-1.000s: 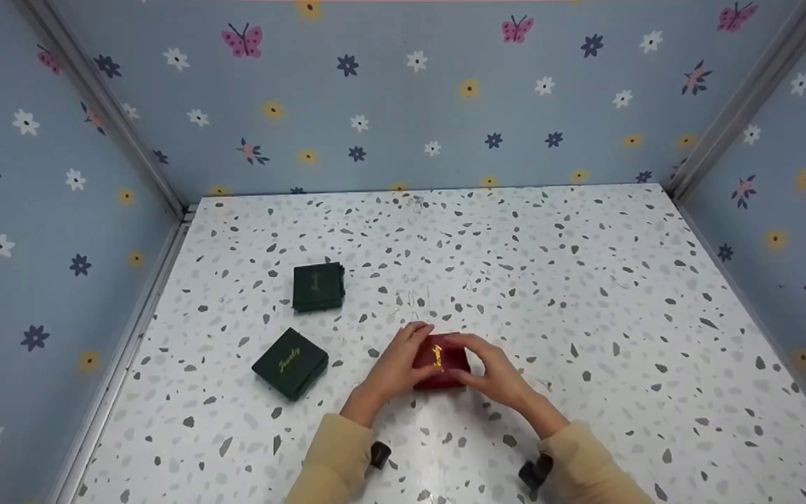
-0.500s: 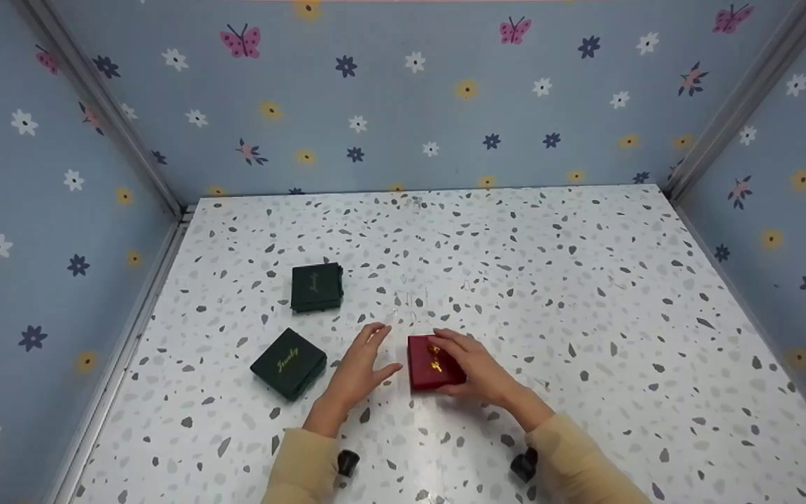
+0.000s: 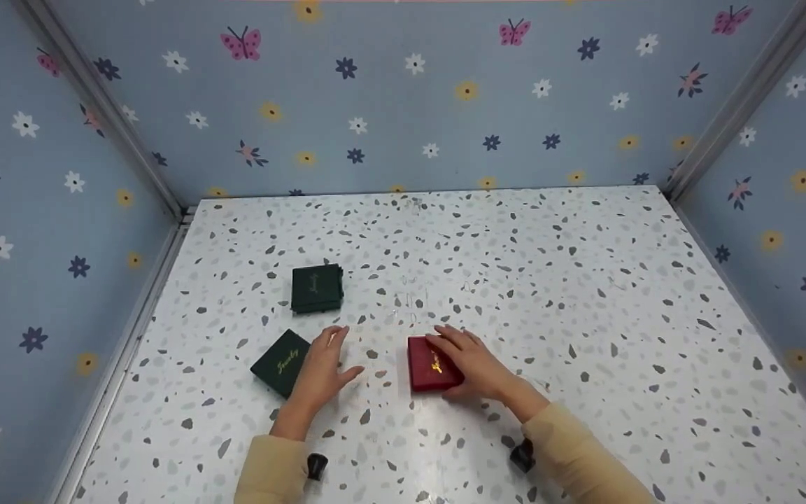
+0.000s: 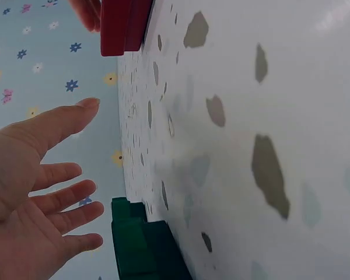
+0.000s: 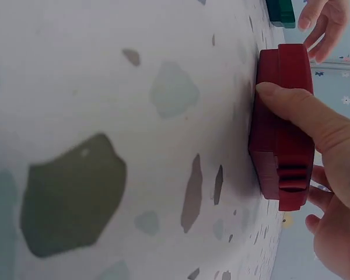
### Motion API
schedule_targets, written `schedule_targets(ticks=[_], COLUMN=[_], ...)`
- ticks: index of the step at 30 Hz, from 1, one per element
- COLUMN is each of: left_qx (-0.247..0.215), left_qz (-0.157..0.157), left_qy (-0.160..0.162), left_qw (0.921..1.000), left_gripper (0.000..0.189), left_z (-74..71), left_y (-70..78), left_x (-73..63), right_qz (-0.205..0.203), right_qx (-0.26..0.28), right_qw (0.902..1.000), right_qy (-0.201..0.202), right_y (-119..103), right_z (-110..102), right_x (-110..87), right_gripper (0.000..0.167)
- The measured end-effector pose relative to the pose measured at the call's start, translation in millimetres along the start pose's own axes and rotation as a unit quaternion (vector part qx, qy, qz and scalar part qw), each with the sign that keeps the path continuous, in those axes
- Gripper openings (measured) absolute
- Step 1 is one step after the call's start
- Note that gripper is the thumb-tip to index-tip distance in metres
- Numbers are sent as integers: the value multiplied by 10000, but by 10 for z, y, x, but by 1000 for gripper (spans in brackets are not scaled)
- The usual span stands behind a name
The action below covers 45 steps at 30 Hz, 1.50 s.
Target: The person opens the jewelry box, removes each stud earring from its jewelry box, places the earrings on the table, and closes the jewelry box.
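A red jewelry box point(image 3: 431, 371) with gold lettering rests on the speckled tabletop in the head view. My right hand point(image 3: 476, 367) grips its right part. In the right wrist view the thumb point(image 5: 297, 111) lies against the box's near side, and the other fingers reach round its far side. My left hand point(image 3: 320, 371) is raised with fingers spread and holds nothing, overlapping the right part of a dark green jewelry box point(image 3: 280, 364) in the head view. The left wrist view has that hand above the table, apart from a green box point(image 4: 140, 251) and the red one.
Farther back sits another dark green jewelry box point(image 3: 316, 288). Thin, clear bits point(image 3: 410, 301) lie mid-table, too small to identify. Blue flowered panels point(image 3: 403, 98) stand at the back and both sides.
My left hand has let go of the red jewelry box and moved left to the nearer green box. My right hand stays at the red box, which has shifted slightly left.
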<state>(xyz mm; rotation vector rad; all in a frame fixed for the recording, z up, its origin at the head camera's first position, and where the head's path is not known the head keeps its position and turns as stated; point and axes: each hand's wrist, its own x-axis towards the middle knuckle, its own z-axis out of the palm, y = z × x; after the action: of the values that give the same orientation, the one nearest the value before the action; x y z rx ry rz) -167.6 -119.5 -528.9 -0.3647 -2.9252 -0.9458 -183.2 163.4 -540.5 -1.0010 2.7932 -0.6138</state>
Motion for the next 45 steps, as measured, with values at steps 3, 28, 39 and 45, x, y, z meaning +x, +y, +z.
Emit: schedule_targets(ticks=[3, 28, 39, 45], left_qx=[88, 549, 864, 908], left_qz=[-259, -985, -1097, -1187], left_qy=[-60, -444, -482, -419], left_qw=[9996, 9926, 9890, 9879], left_gripper=[69, 105, 111, 109], left_z=[-67, -341, -323, -304], left_y=[-68, -494, -549, -565], left_x=[-3, -68, -109, -133], right_qz=[28, 381, 424, 309], right_qx=[-35, -236, -206, -276], right_qw=[9999, 9990, 9984, 9981], right_qy=[-91, 25, 297, 455], right_y=[12, -63, -72, -35], right_z=[7, 42, -16, -58], right_x=[7, 14, -42, -130], right_gripper=[95, 98, 99, 99])
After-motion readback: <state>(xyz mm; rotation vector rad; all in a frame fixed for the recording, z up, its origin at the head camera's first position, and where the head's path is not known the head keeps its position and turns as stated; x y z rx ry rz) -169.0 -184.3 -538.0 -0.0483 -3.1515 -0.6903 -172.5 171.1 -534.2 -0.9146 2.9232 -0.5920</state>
